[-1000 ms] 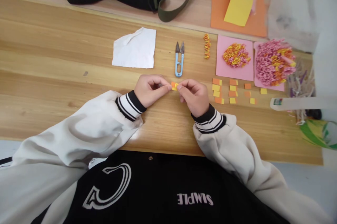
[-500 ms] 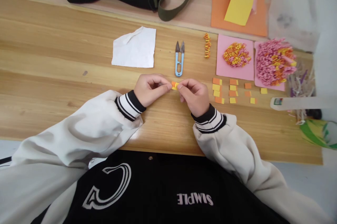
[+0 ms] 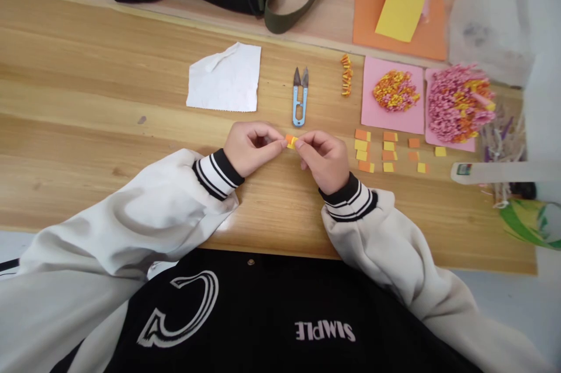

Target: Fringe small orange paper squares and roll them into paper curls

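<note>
Because the tiny orange-and-yellow folded-paper piece (image 3: pixel 291 141) at the frame's centre seems so slight, my left grip (image 3: pixel 249 149) and right grip (image 3: pixel 325 160) hold its opposite ends in narrow fingertip pinches.

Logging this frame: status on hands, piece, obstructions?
Left hand, right hand: both pinching orange-and-yellow piece. Blue-handled snips just beyond hands, not between them.

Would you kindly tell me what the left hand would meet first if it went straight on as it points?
The left hand would likely meet the right hand just past the orange and yellow paper between them, though depth is unclear.
</note>
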Action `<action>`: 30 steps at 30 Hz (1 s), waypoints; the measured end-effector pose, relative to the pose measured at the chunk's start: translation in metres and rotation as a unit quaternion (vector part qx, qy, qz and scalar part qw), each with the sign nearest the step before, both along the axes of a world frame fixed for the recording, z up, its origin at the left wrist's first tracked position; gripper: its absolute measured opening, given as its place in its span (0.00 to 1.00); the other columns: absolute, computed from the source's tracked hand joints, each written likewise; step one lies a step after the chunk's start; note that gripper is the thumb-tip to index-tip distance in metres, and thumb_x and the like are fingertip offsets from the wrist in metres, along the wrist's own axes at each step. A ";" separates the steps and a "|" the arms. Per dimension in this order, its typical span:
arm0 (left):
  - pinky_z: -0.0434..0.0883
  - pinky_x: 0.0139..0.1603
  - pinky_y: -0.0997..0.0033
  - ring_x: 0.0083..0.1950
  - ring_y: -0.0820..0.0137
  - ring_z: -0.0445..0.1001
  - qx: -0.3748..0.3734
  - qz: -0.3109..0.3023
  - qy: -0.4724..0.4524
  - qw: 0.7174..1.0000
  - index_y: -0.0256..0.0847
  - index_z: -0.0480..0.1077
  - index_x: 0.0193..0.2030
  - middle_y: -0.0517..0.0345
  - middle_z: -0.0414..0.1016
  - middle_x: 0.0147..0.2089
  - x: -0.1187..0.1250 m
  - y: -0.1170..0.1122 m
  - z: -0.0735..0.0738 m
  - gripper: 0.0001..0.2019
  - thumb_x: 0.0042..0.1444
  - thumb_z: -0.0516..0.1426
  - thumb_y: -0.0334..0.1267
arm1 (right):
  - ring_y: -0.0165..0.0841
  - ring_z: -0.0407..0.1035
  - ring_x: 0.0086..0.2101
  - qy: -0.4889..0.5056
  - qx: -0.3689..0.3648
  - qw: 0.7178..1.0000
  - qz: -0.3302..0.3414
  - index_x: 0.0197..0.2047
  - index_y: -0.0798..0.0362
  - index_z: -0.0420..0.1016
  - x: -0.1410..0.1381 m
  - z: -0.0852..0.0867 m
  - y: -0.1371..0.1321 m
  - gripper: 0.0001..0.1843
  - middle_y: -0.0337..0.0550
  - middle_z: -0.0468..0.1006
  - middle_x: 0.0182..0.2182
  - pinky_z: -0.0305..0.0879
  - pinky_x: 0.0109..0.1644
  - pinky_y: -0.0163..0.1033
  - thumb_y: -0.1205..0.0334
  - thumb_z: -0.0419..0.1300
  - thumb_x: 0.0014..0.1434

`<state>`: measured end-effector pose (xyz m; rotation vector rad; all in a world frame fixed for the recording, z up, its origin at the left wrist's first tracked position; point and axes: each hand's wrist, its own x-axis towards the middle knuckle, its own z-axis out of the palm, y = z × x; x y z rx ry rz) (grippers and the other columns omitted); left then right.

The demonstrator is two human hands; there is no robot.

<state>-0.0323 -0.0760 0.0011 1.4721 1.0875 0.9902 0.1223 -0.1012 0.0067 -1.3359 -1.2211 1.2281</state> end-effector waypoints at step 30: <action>0.62 0.26 0.75 0.24 0.77 0.65 0.005 -0.008 -0.009 1.000 0.35 0.70 0.21 0.58 0.71 0.22 0.001 -0.001 -0.001 0.12 0.43 0.65 0.40 | 0.23 0.59 0.19 0.000 0.006 1.000 0.000 0.23 0.53 0.68 -0.001 -0.001 -0.001 0.12 0.32 0.66 0.17 0.60 0.24 0.33 0.55 0.63 0.47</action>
